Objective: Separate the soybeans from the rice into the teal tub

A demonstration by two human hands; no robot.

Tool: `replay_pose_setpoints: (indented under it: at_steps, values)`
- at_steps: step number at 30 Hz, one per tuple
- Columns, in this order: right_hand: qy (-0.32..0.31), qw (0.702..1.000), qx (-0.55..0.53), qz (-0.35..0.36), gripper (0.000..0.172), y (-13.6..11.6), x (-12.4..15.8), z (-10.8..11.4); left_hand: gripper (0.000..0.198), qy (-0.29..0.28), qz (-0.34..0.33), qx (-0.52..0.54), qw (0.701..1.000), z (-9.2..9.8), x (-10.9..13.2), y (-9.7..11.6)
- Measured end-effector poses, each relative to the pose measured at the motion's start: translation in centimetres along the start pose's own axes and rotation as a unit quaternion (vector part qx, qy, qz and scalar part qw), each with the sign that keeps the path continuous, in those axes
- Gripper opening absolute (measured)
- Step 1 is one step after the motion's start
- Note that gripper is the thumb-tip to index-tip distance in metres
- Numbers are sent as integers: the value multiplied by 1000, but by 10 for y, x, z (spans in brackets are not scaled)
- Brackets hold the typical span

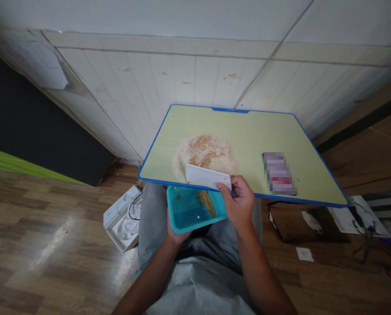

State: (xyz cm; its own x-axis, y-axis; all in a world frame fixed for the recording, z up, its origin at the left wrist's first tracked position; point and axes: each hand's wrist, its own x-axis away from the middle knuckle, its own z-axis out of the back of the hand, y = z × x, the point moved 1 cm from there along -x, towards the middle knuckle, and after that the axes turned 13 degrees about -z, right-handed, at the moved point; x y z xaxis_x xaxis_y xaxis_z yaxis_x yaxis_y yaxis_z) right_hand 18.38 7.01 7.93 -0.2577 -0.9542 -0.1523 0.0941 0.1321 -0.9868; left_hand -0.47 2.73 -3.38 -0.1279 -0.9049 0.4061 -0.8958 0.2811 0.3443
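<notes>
A teal tray is held by my left hand just below the table's front edge; most of those fingers are hidden under it. Yellowish beans lie inside the tray. My right hand pinches the right end of a flat white card, thumb on its near face. The card stands tilted at the near side of a pile of white grains on the table. More yellowish beans are scattered over that pile.
The pale yellow table has a blue rim. A blurred phone-like object lies on its right side. On the floor are an open white box at left, and a brown box and cables at right. A wall stands behind.
</notes>
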Motion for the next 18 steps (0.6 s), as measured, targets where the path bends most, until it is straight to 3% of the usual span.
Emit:
replay_pose_setpoints:
  at_steps: [5, 10, 13, 18]
  values:
    - [-1, 1000, -5, 5, 24, 1, 0, 2, 78, 42, -1, -31, 999, -15, 5, 3]
    - [-10, 1000, -17, 3, 26, 0, 1, 1, 64, 83, -31, -78, 993, -7, 5, 1]
    - [-1, 1000, -24, 3, 25, -1, 1, 3, 61, 77, -30, -72, 994, -7, 5, 2]
    - [25, 999, -29, 9, 24, -2, 1, 9, 65, 70, -34, -106, 991, -22, 11, 5]
